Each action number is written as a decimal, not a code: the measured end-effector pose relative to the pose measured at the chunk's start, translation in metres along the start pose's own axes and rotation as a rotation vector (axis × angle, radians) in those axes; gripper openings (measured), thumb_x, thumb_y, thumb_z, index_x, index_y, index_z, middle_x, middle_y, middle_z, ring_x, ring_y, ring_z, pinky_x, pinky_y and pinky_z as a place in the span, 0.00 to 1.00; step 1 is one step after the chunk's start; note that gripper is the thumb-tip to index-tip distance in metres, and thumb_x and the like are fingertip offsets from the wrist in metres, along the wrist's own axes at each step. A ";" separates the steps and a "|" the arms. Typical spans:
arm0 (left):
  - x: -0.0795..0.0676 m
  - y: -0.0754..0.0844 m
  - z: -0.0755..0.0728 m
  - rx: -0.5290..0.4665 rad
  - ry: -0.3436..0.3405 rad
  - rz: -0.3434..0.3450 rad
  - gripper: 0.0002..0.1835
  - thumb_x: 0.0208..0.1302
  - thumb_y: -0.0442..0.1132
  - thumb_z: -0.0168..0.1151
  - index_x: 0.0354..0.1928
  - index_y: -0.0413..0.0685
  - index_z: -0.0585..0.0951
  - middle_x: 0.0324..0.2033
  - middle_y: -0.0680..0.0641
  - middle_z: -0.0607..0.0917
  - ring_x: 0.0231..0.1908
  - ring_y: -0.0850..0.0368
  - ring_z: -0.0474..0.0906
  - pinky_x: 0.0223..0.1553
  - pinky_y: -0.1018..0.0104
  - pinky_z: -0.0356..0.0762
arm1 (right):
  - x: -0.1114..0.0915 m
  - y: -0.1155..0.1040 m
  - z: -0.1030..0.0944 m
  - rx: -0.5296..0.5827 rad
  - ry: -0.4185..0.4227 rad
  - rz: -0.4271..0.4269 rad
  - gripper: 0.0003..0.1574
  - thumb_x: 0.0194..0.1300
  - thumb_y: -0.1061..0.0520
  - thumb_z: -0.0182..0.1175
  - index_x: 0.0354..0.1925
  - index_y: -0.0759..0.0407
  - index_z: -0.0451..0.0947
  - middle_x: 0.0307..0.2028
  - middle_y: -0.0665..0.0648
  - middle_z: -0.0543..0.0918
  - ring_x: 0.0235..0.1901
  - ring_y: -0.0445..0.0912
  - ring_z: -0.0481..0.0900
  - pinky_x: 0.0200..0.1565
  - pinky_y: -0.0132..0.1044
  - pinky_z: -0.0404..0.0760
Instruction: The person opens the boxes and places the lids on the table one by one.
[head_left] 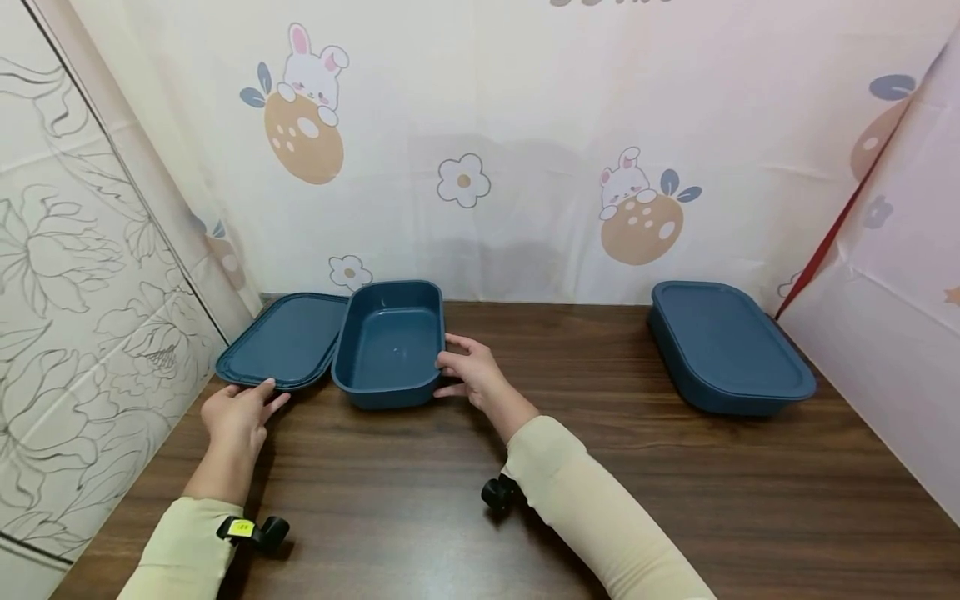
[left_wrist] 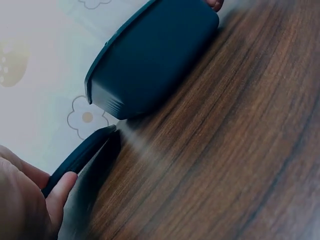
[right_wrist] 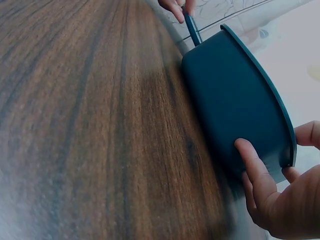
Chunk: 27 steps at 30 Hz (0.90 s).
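Observation:
A dark blue lid (head_left: 288,342) lies at the left on the table, its right edge beside an open dark blue storage box (head_left: 393,346). My left hand (head_left: 236,417) pinches the lid's near edge; in the left wrist view the thumb (left_wrist: 62,192) is on one side of the lid (left_wrist: 82,152) and the fingers are on the other. My right hand (head_left: 472,371) holds the box by its right side, thumb at the rim. In the right wrist view a finger (right_wrist: 255,165) lies against the outer wall of the box (right_wrist: 235,90). Nothing is inside the box.
A second dark blue box with its lid on (head_left: 727,346) stands at the right of the wooden table (head_left: 420,500). A printed cloth (head_left: 525,167) hangs along the back, and patterned panels (head_left: 75,292) close off the sides.

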<state>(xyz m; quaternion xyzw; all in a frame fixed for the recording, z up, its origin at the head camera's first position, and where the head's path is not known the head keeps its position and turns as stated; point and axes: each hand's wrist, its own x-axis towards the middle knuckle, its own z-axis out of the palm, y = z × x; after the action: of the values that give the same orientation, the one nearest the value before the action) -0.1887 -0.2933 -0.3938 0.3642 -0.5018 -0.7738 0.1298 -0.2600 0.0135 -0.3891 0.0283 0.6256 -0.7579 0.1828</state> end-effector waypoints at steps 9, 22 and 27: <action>-0.006 -0.003 -0.007 0.103 0.014 -0.031 0.46 0.63 0.23 0.58 0.76 0.41 0.42 0.73 0.39 0.52 0.30 0.65 0.84 0.44 0.71 0.80 | -0.005 -0.002 0.002 -0.049 -0.002 -0.011 0.43 0.58 0.71 0.58 0.71 0.55 0.63 0.53 0.70 0.77 0.37 0.52 0.77 0.36 0.50 0.85; -0.019 -0.003 -0.009 0.039 0.005 -0.059 0.30 0.68 0.29 0.53 0.70 0.39 0.58 0.46 0.47 0.72 0.35 0.63 0.81 0.44 0.68 0.81 | -0.010 -0.006 -0.004 -0.049 -0.007 0.003 0.40 0.62 0.69 0.60 0.71 0.58 0.63 0.49 0.65 0.76 0.47 0.54 0.77 0.40 0.50 0.84; -0.023 -0.001 -0.007 0.072 -0.049 -0.067 0.37 0.71 0.32 0.51 0.77 0.46 0.49 0.61 0.48 0.65 0.49 0.61 0.74 0.47 0.69 0.79 | -0.013 -0.007 -0.005 -0.033 -0.025 -0.008 0.38 0.61 0.70 0.58 0.69 0.63 0.62 0.50 0.67 0.75 0.47 0.54 0.75 0.41 0.50 0.84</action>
<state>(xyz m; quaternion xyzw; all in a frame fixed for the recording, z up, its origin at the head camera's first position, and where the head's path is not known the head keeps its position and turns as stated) -0.1674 -0.2848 -0.3868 0.3661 -0.5198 -0.7679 0.0785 -0.2514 0.0223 -0.3800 0.0131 0.6358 -0.7485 0.1879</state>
